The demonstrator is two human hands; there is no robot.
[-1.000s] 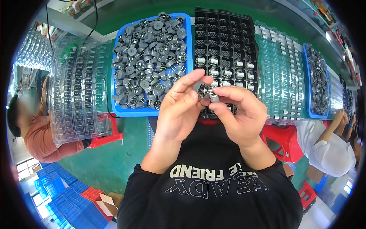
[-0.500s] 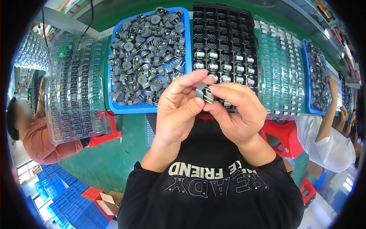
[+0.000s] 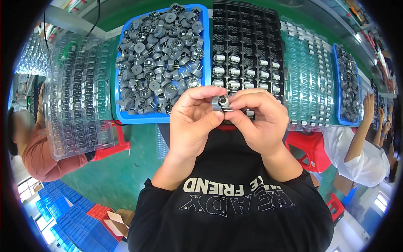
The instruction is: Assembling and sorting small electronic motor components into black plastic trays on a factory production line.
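Note:
In front of my chest, above the near edge of the black tray, my left hand (image 3: 194,116) pinches a grey round plug part (image 3: 215,103) between thumb and fingers. Its metal pins point right, toward my other hand. My right hand (image 3: 261,116) closes thumb and forefinger at the part's open side, where a small shiny piece shows; whether these fingertips grip that piece or the plug part is hidden. Behind my hands stands the black compartment tray (image 3: 282,54), with shiny metal cylinders (image 3: 249,73) in its nearer rows.
A blue bin (image 3: 206,46) heaped with similar grey parts (image 3: 155,59) stands at left. Clear plastic trays (image 3: 75,96) are stacked farther left; more trays (image 3: 308,75) and another blue bin (image 3: 349,122) lie right. Co-workers sit at both sides, near red stools (image 3: 310,151).
The plug part has turned in my fingers, so its pins now point right instead of down and right. Both hands have shifted slightly down and left.

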